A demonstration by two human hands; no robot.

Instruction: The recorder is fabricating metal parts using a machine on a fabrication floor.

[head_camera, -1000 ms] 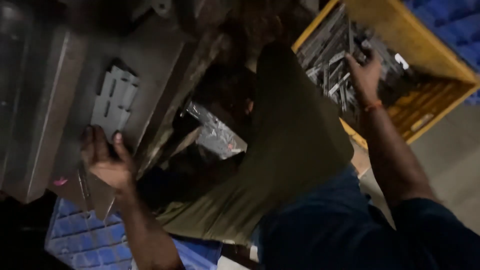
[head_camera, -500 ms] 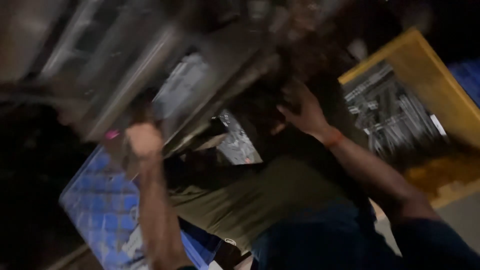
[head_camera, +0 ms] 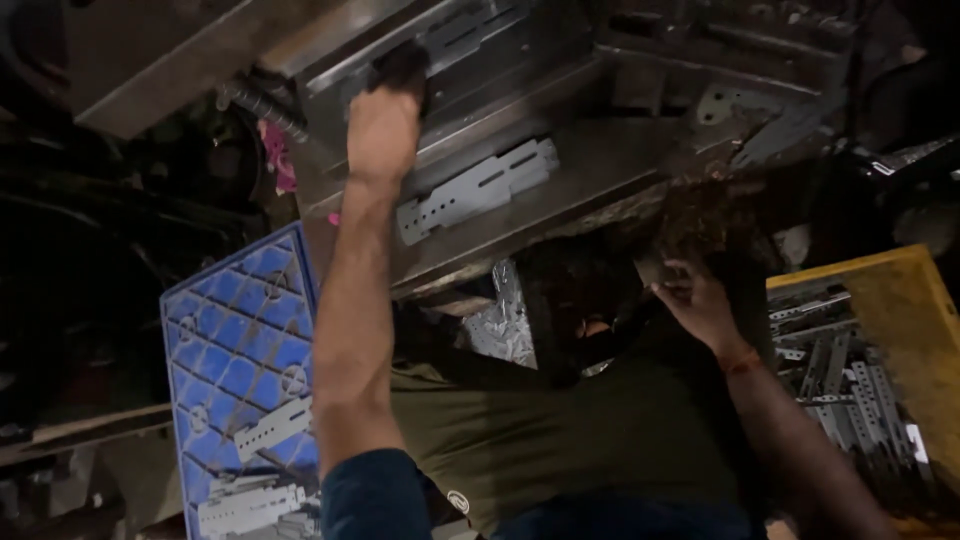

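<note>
My left hand (head_camera: 384,125) is raised to the grey metal press (head_camera: 620,150), its fingers closed around a dark part at the top of the die area. A flat perforated metal plate (head_camera: 480,187) lies on the press bed just right of that hand. My right hand (head_camera: 697,303) is low at the dark front edge of the bed with its fingers curled. A pale strip shows at its fingertips, but shadow hides whether the hand holds it.
A blue plastic crate (head_camera: 235,345) at lower left holds a few perforated plates (head_camera: 268,427). A yellow crate (head_camera: 900,290) at right is filled with several similar plates (head_camera: 835,375). A pink rag (head_camera: 275,150) hangs left of the press. My olive shirt (head_camera: 560,430) fills the bottom centre.
My right hand left the yellow crate and moved left to the front edge of the press bed. My left hand rose from beside the blue crate to the press. The view shifted.
</note>
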